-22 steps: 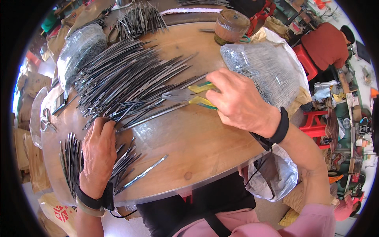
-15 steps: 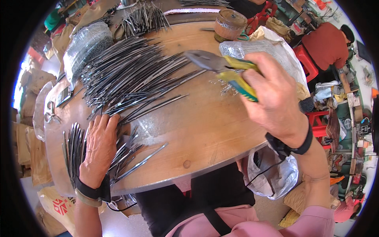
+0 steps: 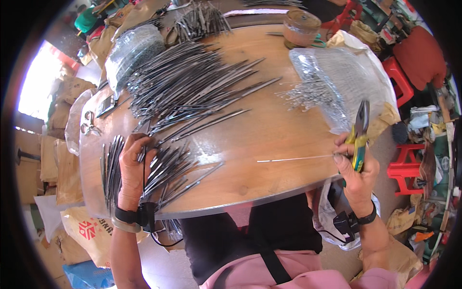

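Note:
My right hand (image 3: 358,176) is at the table's right edge, closed round yellow-and-green pliers (image 3: 360,132) with their jaws pointing up. Between its thumb and fingers it also pinches a thin, pale metal wire (image 3: 298,158), which stretches leftward over the table. On the left, my left hand (image 3: 131,166) is closed, its fingers curled on a thin dark strip (image 3: 144,166). That hand lies between a small bunch of dark strips (image 3: 111,166) and more loose strips (image 3: 168,168). Beyond it spreads a large pile of dark strips (image 3: 178,82).
A plastic bag of thin wires (image 3: 327,77) lies at the right, wire ends poking out. Behind stand a round tub (image 3: 301,28) and upright strips (image 3: 199,21). Scissors (image 3: 89,123) and a small device (image 3: 106,105) lie far left. A red stool (image 3: 409,168) stands beyond the right edge.
My right hand has come down and right with the pliers, which now point up, and a thin wire is now in its fingers. My left hand has curled round a dark strip.

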The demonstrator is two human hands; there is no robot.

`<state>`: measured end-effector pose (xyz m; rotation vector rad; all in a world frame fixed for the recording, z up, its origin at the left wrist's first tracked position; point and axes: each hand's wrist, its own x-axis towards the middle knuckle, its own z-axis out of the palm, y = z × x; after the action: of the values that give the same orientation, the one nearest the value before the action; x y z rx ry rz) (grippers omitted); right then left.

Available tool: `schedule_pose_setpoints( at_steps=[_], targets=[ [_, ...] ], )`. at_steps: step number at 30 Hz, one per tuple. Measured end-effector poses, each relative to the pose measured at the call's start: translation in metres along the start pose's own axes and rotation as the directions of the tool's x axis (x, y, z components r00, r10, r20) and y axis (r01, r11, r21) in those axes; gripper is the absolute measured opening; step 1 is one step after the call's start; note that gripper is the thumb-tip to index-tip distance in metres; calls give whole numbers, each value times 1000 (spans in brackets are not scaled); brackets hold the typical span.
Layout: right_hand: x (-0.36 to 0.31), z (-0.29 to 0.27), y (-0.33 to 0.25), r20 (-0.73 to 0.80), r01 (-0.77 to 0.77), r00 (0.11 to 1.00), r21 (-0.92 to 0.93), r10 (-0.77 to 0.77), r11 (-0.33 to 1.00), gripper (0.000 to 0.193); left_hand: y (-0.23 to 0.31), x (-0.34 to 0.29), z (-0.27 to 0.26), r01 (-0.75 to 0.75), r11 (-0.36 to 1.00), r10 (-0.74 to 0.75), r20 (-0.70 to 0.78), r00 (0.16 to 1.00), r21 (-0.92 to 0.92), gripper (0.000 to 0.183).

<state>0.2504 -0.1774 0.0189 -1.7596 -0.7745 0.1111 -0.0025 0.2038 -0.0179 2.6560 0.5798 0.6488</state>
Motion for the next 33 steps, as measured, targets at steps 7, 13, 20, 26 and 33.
schedule_pose_setpoints(
  at_steps=[7, 13, 20, 26, 33],
  targets=[
    [1, 10, 11, 236, -523, 830, 647, 506, 555, 14, -5, -2, -3, 27, 999, -27, -3, 1000, 21, 28],
    [-6, 30, 19, 470, -534, 789, 843, 395, 63, 18, -5, 8, -4, 53, 996, -57, 44, 997, 75, 22],
    [-6, 60, 28, 436, -567, 794, 782, 424, 258, 18, 2, 33, -26, -133, 956, 96, 147, 984, 261, 11],
    [-4, 57, 29, 457, -568, 794, 793, 400, 222, 15, 32, 46, -55, 131, 987, -141, 126, 982, 88, 19],
    [-23, 46, 29, 534, -513, 764, 843, 362, -162, 11, 64, -27, -74, 597, 551, -677, 106, 728, -583, 18]
  ],
)
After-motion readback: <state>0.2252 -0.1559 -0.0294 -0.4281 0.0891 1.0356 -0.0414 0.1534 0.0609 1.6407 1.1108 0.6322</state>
